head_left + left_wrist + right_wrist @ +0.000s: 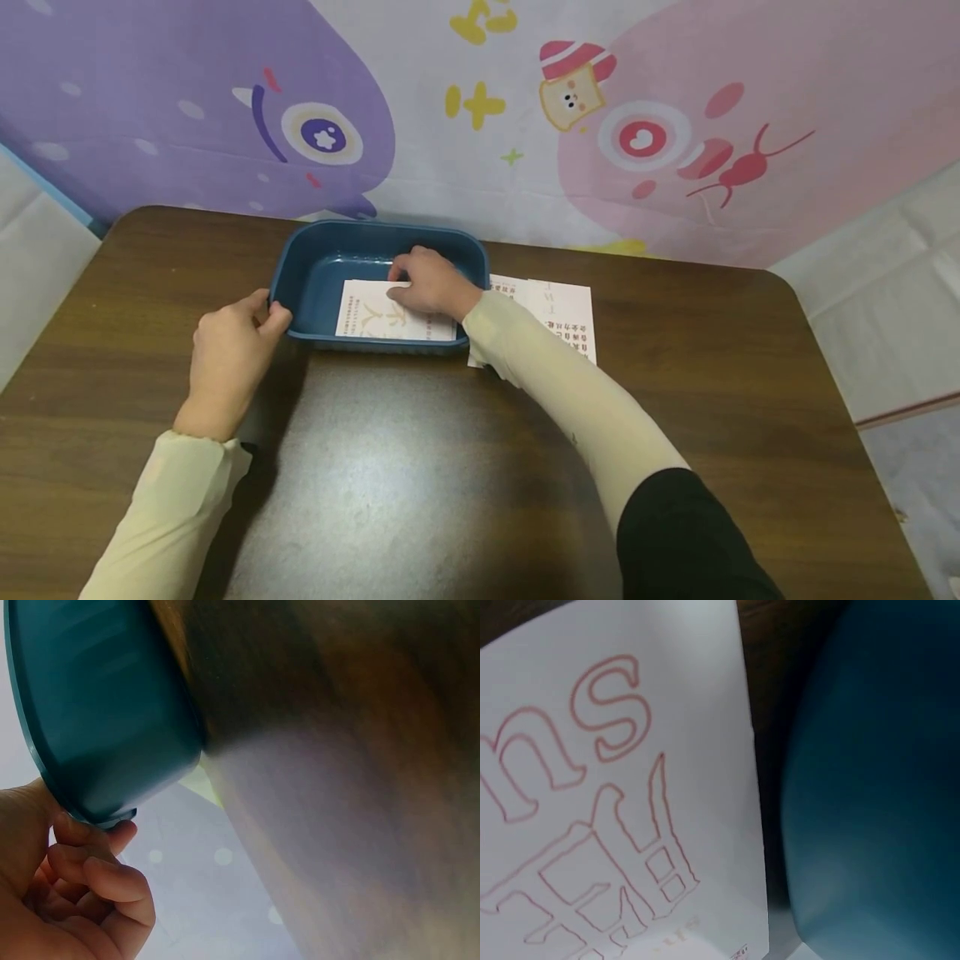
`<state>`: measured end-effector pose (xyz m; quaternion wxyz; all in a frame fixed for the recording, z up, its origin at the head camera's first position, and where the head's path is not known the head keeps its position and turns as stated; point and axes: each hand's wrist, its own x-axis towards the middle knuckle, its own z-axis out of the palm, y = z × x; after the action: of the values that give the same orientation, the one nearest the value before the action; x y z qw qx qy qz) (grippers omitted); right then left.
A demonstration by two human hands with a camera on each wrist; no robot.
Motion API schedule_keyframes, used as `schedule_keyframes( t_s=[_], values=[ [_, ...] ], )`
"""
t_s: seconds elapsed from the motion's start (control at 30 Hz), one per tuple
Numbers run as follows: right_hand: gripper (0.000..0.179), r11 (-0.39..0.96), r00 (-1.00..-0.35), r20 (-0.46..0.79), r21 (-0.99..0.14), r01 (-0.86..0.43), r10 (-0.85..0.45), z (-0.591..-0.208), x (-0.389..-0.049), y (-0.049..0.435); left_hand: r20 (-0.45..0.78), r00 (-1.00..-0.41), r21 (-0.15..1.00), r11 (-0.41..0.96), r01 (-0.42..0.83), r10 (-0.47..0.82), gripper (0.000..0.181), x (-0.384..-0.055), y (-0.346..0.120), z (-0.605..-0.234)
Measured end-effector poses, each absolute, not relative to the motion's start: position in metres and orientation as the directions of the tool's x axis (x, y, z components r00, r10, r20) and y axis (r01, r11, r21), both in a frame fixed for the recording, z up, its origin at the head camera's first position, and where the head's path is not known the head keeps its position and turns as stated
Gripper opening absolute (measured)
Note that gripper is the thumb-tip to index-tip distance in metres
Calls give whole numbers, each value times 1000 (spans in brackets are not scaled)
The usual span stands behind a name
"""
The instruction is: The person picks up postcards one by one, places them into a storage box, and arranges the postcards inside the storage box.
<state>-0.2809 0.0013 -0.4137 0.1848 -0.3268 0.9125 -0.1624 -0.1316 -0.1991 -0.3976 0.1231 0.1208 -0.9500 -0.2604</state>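
A blue rectangular plastic basin (307,287) stands near the table's back edge. My left hand (232,354) pinches its left rim between thumb and curled fingers; the left wrist view also shows this hand (82,885) at the basin (105,705). Inside the basin lies a white printed card (367,321) with gold and dark characters. My right hand (435,287) reaches over the right side and pinches the card's far edge, its thumb on the printed face. The right wrist view does not show the right hand's fingers.
Several white printed sheets (566,321) lie on the brown wooden table (712,400) just right of the basin, partly under the right forearm. One sheet (690,810) with red outlined lettering shows beside the basin's wall (877,795). A cartoon-printed cloth (480,175) hangs behind the table.
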Motion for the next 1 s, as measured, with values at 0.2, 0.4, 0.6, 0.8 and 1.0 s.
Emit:
schedule_keyframes(
  t_s=[0.2, 0.4, 0.6, 0.8, 1.0],
  values=[
    [30, 732, -717, -220, -396, -554, -662, -412, -281, 5, 164, -942, 529, 832, -167, -293, 31, -132, -197, -396],
    [29, 744, -745, -204, -420, -520, -635, -403, -279, 9, 146, -944, 527, 831, -180, -297, 30, -131, -197, -396],
    [26, 750, -777, -159, -434, -499, -609, -387, -277, 17, 139, -943, 523, 831, -189, -302, 35, -131, -200, -396],
    [25, 729, -789, -111, -477, -491, -604, -374, -273, 32, 150, -942, 519, 835, -183, -300, 34, -131, -201, -398],
    [22, 716, -808, -77, -519, -468, -584, -361, -269, 51, 147, -948, 517, 839, -171, -283, 35, -132, -199, -398]
  ],
)
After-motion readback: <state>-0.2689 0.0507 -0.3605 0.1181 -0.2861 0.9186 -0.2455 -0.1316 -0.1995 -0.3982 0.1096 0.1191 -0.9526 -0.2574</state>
